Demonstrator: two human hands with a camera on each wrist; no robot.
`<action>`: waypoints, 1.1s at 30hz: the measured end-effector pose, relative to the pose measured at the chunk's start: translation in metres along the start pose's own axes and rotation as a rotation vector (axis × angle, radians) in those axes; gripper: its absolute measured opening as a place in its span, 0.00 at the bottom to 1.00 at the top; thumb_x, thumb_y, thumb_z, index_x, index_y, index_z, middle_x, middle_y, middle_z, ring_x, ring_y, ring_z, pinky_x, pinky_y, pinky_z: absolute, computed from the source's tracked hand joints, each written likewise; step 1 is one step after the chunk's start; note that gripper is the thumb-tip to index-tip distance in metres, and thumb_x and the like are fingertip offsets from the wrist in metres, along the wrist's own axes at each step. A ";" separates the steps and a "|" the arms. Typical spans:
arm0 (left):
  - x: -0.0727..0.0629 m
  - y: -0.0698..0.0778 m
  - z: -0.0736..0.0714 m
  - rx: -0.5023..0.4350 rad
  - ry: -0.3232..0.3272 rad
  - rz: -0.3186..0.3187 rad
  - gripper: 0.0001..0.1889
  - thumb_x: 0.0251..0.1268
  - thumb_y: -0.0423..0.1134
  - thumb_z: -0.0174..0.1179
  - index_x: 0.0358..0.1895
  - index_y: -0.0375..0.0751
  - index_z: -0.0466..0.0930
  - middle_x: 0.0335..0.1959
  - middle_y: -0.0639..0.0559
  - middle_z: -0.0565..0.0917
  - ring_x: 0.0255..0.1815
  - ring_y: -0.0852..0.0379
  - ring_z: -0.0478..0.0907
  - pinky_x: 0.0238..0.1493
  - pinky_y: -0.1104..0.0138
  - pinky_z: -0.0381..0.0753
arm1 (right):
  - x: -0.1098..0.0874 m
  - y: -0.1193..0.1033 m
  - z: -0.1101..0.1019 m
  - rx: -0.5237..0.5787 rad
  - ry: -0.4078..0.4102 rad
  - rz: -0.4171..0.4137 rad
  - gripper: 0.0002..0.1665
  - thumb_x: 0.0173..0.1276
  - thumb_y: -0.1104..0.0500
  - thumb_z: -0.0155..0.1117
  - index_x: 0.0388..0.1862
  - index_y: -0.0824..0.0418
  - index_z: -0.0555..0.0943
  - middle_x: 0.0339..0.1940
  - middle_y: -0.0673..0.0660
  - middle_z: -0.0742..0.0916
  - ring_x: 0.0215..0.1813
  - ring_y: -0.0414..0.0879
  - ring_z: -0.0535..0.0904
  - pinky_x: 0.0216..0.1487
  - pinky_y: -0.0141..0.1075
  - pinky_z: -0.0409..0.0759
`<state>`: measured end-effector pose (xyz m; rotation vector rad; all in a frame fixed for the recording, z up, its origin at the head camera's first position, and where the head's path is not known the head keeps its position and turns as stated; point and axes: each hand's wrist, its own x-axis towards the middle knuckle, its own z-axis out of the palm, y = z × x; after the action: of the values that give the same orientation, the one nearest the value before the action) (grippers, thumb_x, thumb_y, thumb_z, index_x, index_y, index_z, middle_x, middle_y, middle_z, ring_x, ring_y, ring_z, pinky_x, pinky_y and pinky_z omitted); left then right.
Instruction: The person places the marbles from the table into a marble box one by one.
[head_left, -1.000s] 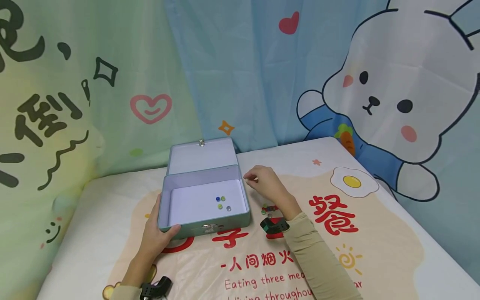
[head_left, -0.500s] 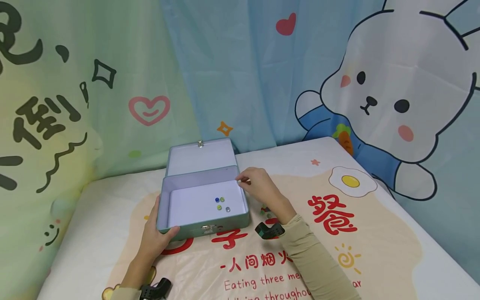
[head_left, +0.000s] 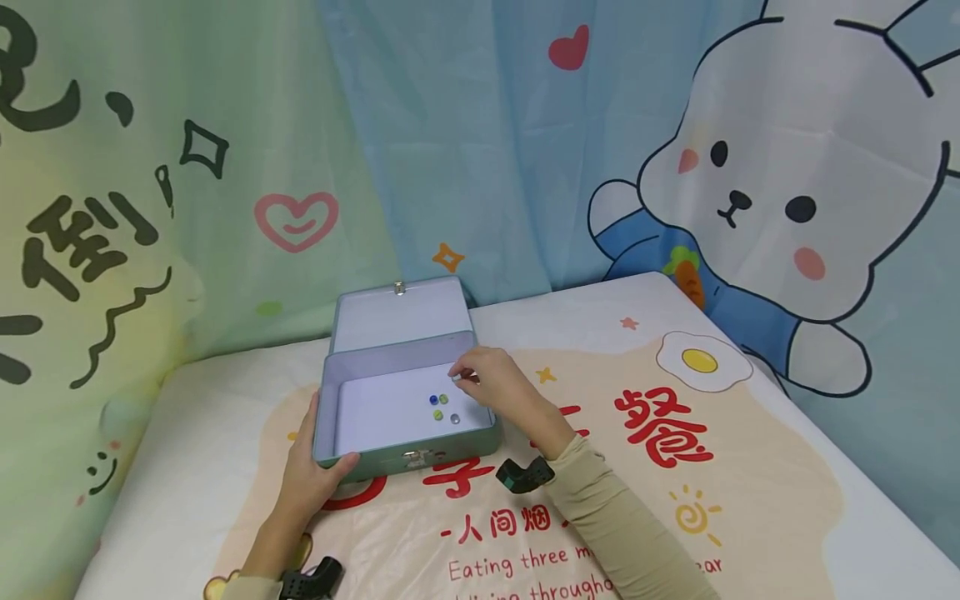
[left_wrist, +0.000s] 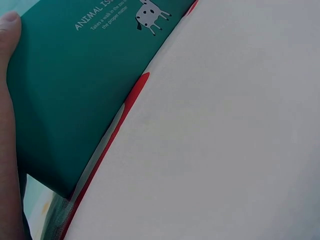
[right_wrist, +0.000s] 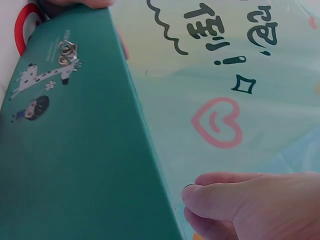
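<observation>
A green tin box (head_left: 408, 461) stands on the table with its lid tipped back; its inside is white. In the right half of its floor lie several small glass marbles (head_left: 438, 414), blue, yellow-green and clear. My left hand (head_left: 309, 467) grips the box at its front left corner, thumb on the front wall, fingers along the left side. Over the box's right side, my right hand (head_left: 491, 385) pinches a small pale marble (head_left: 455, 378) between thumb and fingers, above the floor. From the right wrist view, the pinched fingertips (right_wrist: 200, 200) hide most of it.
The raised lid (head_left: 401, 312) leans toward the curtain (head_left: 510, 167) behind the table. A printed tablecloth (head_left: 750, 467) covers the table. Each wrist wears a black camera band (head_left: 525, 475). The metal clasp (right_wrist: 67, 52) sits on the box front.
My right hand has moved left from beside the box to over its inside, carrying the small marble. The left hand keeps its hold, and the marbles in the box lie as before.
</observation>
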<state>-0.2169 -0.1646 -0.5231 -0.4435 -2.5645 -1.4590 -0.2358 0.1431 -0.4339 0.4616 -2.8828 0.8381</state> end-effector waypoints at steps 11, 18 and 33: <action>-0.007 -0.004 -0.004 0.017 0.022 -0.029 0.58 0.46 0.42 0.69 0.77 0.49 0.38 0.76 0.40 0.50 0.72 0.36 0.53 0.63 0.36 0.56 | 0.010 -0.013 0.016 -0.076 -0.041 -0.117 0.06 0.62 0.62 0.66 0.38 0.59 0.85 0.35 0.51 0.84 0.39 0.42 0.79 0.46 0.32 0.80; -0.011 -0.006 0.000 0.017 0.012 -0.041 0.58 0.47 0.42 0.69 0.77 0.53 0.36 0.76 0.40 0.50 0.72 0.36 0.53 0.63 0.36 0.57 | 0.010 -0.017 0.029 -0.144 -0.092 -0.115 0.03 0.62 0.61 0.66 0.35 0.58 0.85 0.33 0.50 0.84 0.37 0.40 0.76 0.42 0.29 0.78; 0.000 0.000 0.001 -0.003 0.004 0.005 0.57 0.45 0.42 0.70 0.77 0.53 0.39 0.76 0.39 0.52 0.71 0.36 0.55 0.62 0.35 0.58 | 0.014 -0.017 0.034 -0.345 -0.203 -0.078 0.06 0.63 0.64 0.64 0.32 0.56 0.87 0.34 0.49 0.88 0.39 0.40 0.80 0.44 0.32 0.79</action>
<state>-0.2174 -0.1640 -0.5236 -0.4466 -2.5566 -1.4602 -0.2443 0.1078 -0.4518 0.6448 -3.0776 0.2840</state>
